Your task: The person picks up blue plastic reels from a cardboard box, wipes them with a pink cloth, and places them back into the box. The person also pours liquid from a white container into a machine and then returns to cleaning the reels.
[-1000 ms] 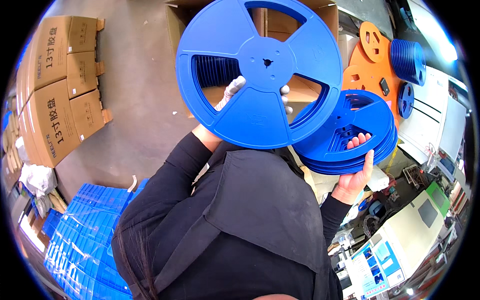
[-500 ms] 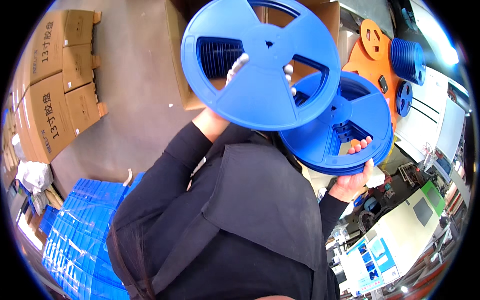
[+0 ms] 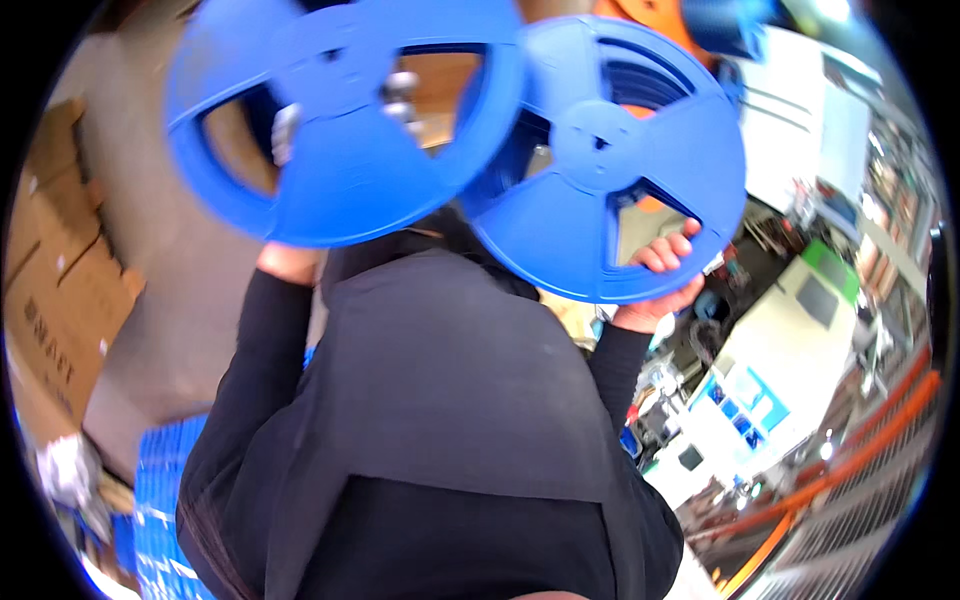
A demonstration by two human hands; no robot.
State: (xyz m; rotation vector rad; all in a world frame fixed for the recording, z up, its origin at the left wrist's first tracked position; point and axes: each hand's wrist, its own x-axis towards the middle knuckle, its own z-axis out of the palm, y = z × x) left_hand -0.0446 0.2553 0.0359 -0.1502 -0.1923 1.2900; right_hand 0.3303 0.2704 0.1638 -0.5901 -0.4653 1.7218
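Observation:
My left hand (image 3: 290, 262) is closed on a large blue plastic reel (image 3: 330, 95), its pale-covered fingertips showing through the reel's cut-outs. That reel is tilted and partly out of the frame at the top. On the right, my right hand (image 3: 668, 254) grips the lower rim of a second blue reel (image 3: 582, 175), fingers over the edge at a cut-out and the thumb side beneath. More blue edges show behind this reel, though motion blur hides how many reels are stacked. The left reel's edge overlaps the right one in view.
Brown cartons (image 3: 60, 310) are stacked at the left beside the grey floor (image 3: 180, 330). Blue wrapped goods (image 3: 170, 500) stand at the lower left. An orange surface (image 3: 672, 28) lies at the top right. A white and green machine (image 3: 790, 350) stands at the right.
The view has turned. Both reels have shifted left and up in the picture, with less overlap between them. Both hands keep their hold. The open carton behind the left reel is now mostly hidden.

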